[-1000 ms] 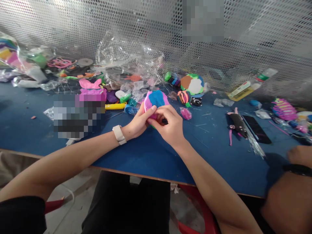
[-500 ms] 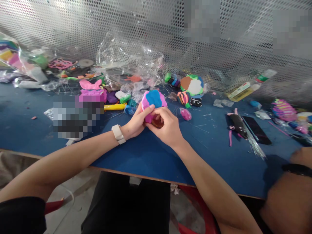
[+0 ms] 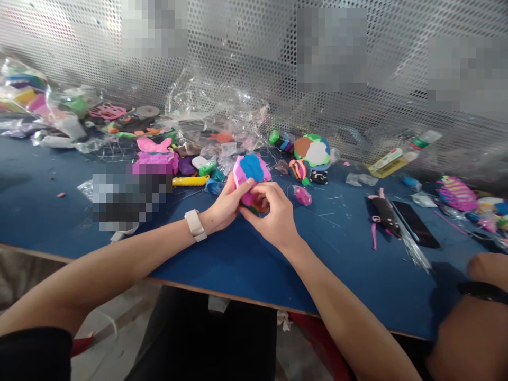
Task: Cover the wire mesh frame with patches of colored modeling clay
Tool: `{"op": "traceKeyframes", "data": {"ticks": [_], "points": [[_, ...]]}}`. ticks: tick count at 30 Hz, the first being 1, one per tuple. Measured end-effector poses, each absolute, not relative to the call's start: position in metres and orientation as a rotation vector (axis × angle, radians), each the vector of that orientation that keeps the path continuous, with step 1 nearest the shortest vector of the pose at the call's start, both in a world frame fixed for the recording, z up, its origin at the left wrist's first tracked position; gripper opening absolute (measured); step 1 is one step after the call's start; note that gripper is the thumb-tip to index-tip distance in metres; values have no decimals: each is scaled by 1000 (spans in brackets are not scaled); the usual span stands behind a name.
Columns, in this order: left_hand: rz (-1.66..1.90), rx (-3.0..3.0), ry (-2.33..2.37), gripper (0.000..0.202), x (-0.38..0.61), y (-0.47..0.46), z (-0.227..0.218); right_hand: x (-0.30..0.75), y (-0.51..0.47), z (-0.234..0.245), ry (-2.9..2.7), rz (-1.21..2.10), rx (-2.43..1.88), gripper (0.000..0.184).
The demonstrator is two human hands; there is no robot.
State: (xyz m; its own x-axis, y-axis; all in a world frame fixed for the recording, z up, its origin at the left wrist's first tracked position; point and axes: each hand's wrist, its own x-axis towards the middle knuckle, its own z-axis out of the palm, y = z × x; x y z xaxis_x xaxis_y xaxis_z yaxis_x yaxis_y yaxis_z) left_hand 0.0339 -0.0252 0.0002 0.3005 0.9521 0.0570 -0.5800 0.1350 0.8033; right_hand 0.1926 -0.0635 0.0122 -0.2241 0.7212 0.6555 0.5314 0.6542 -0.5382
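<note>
A lump of coloured modelling clay (image 3: pixel 252 167), pink and blue on top with brown and green lower down, is held above the table between both hands. My left hand (image 3: pixel 225 207) is closed around its left side, thumb lying across the pink part. On the right, my right hand (image 3: pixel 274 212) grips the lower edge, its thumb and index finger curved around the brown part. The fingers hide much of the underside. Just right of my right hand lies a small pink clay packet (image 3: pixel 302 195).
Behind my hands are a yellow ridged tube (image 3: pixel 190 181), a purple-pink clay figure (image 3: pixel 155 160) and a multicoloured clay disc (image 3: pixel 313 150). To the right lie a black clay figure (image 3: pixel 384 216), a phone (image 3: pixel 416 224) and thin wires. A bottle (image 3: pixel 402 156) leans by the mesh. Another person's arm (image 3: pixel 470 328) is at right.
The camera view has tilted slightly, so the scene sits lower. More of the clay's brown and green underside shows between my right fingers. Both hands keep their hold.
</note>
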Motion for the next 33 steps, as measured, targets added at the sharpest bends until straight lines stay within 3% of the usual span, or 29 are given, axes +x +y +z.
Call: {"op": "traceKeyframes", "data": {"ticks": [7,15,23,33], "points": [[1223,847,504,59,35,-27,1,193,-62,13,-1869,319,-984,17],[1165,823,449,47,37,-26,3,191,-63,15,-1805,376,-990,9],[1170,860,417,59,41,-30,6,192,-61,11,-1715,456,-1062,29],[1243,871,354,65,47,-37,0,188,-65,10,-1694,282,-1083,26]]}}
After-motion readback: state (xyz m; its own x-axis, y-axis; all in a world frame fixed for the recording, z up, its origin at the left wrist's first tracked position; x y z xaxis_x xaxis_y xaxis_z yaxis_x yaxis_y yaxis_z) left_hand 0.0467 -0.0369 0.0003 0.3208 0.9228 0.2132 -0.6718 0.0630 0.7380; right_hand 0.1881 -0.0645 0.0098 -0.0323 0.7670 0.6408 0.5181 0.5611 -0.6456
